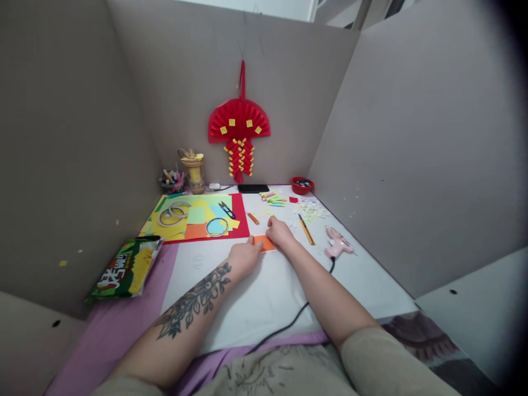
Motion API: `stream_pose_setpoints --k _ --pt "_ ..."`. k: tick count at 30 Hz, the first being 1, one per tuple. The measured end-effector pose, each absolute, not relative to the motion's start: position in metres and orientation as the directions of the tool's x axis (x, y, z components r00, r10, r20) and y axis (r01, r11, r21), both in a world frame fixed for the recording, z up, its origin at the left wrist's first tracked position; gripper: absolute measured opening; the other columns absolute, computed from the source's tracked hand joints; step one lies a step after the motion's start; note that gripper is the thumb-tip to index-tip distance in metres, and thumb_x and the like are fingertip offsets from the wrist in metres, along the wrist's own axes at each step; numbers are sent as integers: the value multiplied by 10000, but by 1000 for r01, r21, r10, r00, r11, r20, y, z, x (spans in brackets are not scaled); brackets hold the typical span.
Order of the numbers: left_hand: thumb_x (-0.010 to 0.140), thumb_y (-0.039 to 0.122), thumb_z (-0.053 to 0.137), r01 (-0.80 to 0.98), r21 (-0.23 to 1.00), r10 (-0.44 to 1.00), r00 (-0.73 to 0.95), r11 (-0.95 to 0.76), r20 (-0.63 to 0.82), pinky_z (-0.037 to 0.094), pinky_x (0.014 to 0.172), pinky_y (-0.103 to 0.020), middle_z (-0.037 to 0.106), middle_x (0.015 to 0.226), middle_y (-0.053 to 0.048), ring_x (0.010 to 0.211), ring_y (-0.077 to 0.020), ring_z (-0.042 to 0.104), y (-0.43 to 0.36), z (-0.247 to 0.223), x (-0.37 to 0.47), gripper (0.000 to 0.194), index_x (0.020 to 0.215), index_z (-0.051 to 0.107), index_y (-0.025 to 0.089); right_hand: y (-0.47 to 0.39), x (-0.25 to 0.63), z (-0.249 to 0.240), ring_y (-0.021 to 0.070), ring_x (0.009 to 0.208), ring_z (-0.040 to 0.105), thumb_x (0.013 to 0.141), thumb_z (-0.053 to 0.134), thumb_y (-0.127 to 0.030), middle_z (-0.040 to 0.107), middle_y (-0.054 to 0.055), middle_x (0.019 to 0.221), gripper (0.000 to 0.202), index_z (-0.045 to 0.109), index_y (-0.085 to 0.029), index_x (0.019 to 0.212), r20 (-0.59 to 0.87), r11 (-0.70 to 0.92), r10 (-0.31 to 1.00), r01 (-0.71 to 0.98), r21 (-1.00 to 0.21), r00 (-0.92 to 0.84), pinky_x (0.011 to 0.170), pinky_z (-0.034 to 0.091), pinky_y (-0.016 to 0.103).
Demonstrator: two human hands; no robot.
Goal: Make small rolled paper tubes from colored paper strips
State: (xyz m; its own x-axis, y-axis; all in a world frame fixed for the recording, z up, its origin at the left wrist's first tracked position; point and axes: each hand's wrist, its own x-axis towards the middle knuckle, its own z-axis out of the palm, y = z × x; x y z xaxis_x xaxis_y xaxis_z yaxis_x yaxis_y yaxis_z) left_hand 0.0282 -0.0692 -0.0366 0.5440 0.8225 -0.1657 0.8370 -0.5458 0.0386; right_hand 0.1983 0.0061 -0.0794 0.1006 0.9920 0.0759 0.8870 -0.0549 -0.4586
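Now | white table (264,297); cardboard walls (412,137) | both hands pressing orange paper (265,242)

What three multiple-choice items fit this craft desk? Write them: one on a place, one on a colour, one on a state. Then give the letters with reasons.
1. Where does the pink glue gun lie?
A. to the right of the right hand
B. on the red sheet
C. inside the red bowl

2. What colour is the small paper piece under both hands?
A. blue
B. orange
C. white

3. How does the left hand stand to that paper piece?
A. lifted high above the table
B. resting on the table with fingertips at the paper's left edge
C. closed around the scissors

Key:
1 A: the glue gun lies on the white table cover, right of the hand, its black cord trailing toward the person.
2 B: the piece shows orange between the hands.
3 B: the hand lies low, fingers meeting the paper's edge.
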Motion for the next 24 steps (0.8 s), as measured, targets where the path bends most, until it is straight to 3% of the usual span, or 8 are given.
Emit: stream_pose_setpoints --k 4,10,19,24 --pt "817 172 392 831 30 819 552 -555 -159 494 693 -391 381 1378 -203 853 -266 651 -69 -39 27 355 1169 429 208 4 203 -78 176 690 550 677 560 -120 617 37 736 178 544 -202 834 77 -80 988 869 -489 135 562 320 240" --pt "827 173 372 826 22 815 560 -564 -148 491 666 -384 380 1373 -208 839 -264 652 -70 -38 26 333 1153 434 202 -1 212 -75 144 735 570 735 499 -99 643 19 765 164 613 -188 812 86 -78 981 765 -639 172 662 387 220" --pt "836 170 375 831 55 820 555 -554 -141 479 691 -364 460 1283 -172 819 -233 648 -69 -37 26 312 1134 457 207 -3 214 -73 126 697 530 696 588 -113 606 61 868 84 648 -161 729 92 60 996 874 -482 -17 656 385 212" --pt "829 104 356 863 103 866 499 -494 -31 459 717 -329 605 1080 -120 890 -231 626 -61 -37 18 317 1090 509 199 -3 211 -73 132 673 526 731 545 -111 597 101 888 88 623 -141 703 84 65 996 887 -457 -29 639 376 223"
